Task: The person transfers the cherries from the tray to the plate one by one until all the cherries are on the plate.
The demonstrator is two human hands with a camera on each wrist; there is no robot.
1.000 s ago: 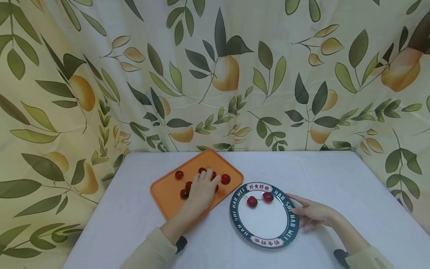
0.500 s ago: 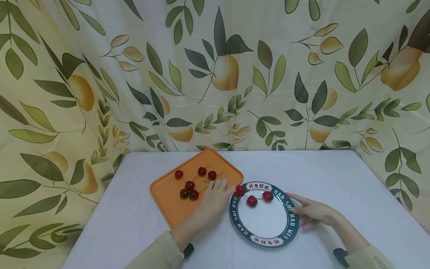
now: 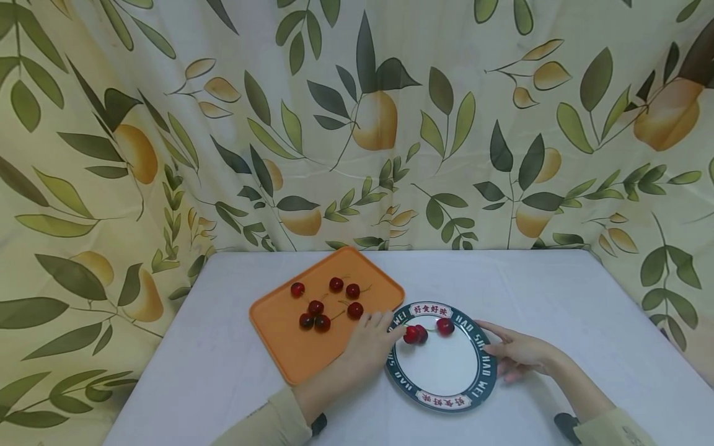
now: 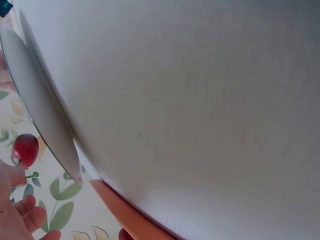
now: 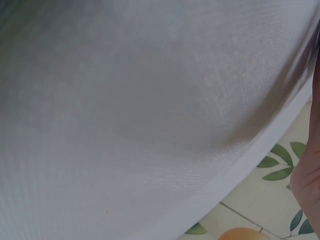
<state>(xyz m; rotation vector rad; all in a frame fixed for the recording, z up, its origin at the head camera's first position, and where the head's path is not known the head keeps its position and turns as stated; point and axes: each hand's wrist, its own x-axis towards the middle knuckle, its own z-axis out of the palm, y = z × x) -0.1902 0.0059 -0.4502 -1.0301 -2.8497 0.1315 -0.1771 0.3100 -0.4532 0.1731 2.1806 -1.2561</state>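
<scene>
My left hand (image 3: 367,342) reaches over the left rim of the round plate (image 3: 437,368), which is white with a dark green lettered border. Thumb and fingertips pinch a red cherry (image 3: 409,335); in the left wrist view this cherry (image 4: 25,150) hangs beyond the fingertips, its green stem between them. Two more cherries lie on the plate, one (image 3: 421,334) partly covered by the held one and another (image 3: 445,327) to its right. At the right rim, my right hand (image 3: 519,350) grips the plate. Only part of this hand (image 5: 307,185) shows in the right wrist view.
An orange tray (image 3: 279,319) with several dark red cherries, some with stems, sits slanted left of the plate. Both stand on a white-covered table (image 3: 535,285). Behind it hangs a curtain (image 3: 446,186) printed with leaves and fruit.
My left hand has taken a cherry off the tray and carried it right to over the plate. My right hand stays at the plate's right rim.
</scene>
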